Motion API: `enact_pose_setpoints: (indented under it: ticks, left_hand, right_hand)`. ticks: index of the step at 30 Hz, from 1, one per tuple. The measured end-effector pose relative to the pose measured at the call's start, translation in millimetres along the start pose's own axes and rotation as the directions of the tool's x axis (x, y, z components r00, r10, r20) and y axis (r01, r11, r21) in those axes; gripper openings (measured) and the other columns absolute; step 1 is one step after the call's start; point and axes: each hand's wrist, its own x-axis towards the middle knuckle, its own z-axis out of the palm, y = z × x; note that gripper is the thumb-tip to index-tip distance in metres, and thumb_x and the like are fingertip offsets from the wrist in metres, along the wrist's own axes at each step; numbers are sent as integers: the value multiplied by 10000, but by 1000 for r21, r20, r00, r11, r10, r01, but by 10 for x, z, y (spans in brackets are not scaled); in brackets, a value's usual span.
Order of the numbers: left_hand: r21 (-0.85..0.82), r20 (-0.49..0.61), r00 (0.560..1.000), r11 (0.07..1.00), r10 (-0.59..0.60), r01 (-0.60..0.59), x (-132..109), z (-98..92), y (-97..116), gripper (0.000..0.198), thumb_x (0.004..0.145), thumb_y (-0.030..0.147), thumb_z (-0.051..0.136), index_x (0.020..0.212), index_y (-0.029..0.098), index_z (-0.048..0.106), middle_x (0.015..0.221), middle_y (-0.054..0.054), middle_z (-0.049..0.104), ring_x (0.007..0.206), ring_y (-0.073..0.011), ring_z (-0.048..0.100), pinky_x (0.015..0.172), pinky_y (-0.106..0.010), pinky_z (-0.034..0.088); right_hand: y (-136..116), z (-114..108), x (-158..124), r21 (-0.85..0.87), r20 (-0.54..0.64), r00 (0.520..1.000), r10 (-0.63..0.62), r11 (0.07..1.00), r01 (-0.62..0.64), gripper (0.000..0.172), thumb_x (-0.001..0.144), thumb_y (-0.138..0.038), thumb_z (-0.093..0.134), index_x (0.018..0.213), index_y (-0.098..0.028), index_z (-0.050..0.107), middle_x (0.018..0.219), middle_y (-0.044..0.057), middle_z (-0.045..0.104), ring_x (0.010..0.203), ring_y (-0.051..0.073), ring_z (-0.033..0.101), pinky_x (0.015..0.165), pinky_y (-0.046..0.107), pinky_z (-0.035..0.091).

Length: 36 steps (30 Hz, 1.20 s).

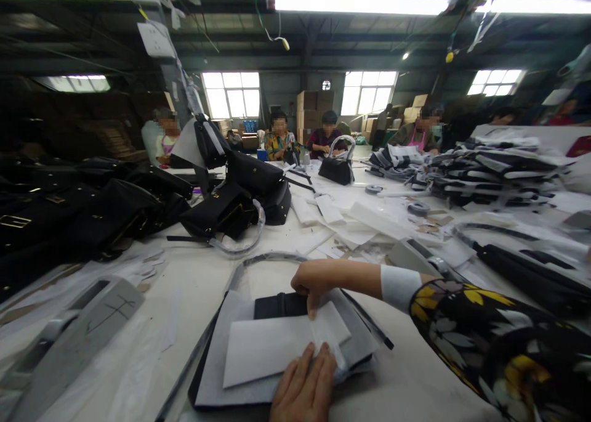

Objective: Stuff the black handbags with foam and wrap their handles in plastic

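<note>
A black handbag lies flat before me on the white table, covered by a pale tissue-like sheet. On top is a folded white sheet, with a black flap or strap piece showing at its upper edge. My left hand rests flat on the white sheet's lower edge, fingers stretched out. Above it my right hand is closed, its thumb pointing down at the sheet's upper edge beside the black piece; what the curled fingers hold is hidden. The wrapped bag handle arches behind.
Black handbags are heaped at left, more ahead. Grey tape dispensers stand left and right. Loose white sheets lie beyond my hands. A tall stack of wrapped pieces stands right. Several people sit across the table.
</note>
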Motion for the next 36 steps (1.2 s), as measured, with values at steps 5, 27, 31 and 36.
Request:
enact_pose_setpoints:
  ticks: [5, 27, 31, 36]
  left_hand:
    - [-16, 82, 997, 1000, -17, 18, 52, -122, 47, 409, 987, 79, 334, 1205, 200, 658, 1251, 49, 686, 1124, -179, 657, 922, -304, 488]
    - [-14, 87, 994, 998, -60, 62, 147, -208, 135, 387, 963, 40, 385, 1182, 180, 672, 1181, -3, 725, 1110, -192, 669, 939, -303, 504]
    - [-12, 80, 995, 998, -60, 61, 154, -212, 143, 375, 963, 39, 397, 1182, 179, 668, 1190, 4, 720, 1103, -199, 673, 932, -316, 504]
    - [-8, 94, 994, 998, -61, 62, 121, -205, 135, 373, 965, 43, 405, 1210, 180, 651, 1205, -2, 713, 1125, -201, 662, 931, -328, 503]
  right_hand:
    - [286, 95, 144, 165, 17, 1000, -15, 986, 12, 474, 553, -484, 886, 862, -190, 680, 670, -60, 609, 621, 129, 526, 565, 228, 345]
    - [6, 588, -400, 120, -354, 934, 42, 993, 1, 254, 928, -327, 554, 902, -186, 764, 1108, 124, 724, 1164, 280, 575, 1034, 392, 315]
    - [176, 550, -303, 216, -321, 944, 78, 976, -8, 264, 836, -450, 665, 906, -225, 785, 1028, 74, 753, 1005, 253, 655, 908, 321, 412]
    - [301, 567, -263, 381, -339, 924, 178, 924, -38, 345, 733, -515, 735, 925, -234, 794, 850, 17, 761, 814, 205, 679, 684, 247, 447]
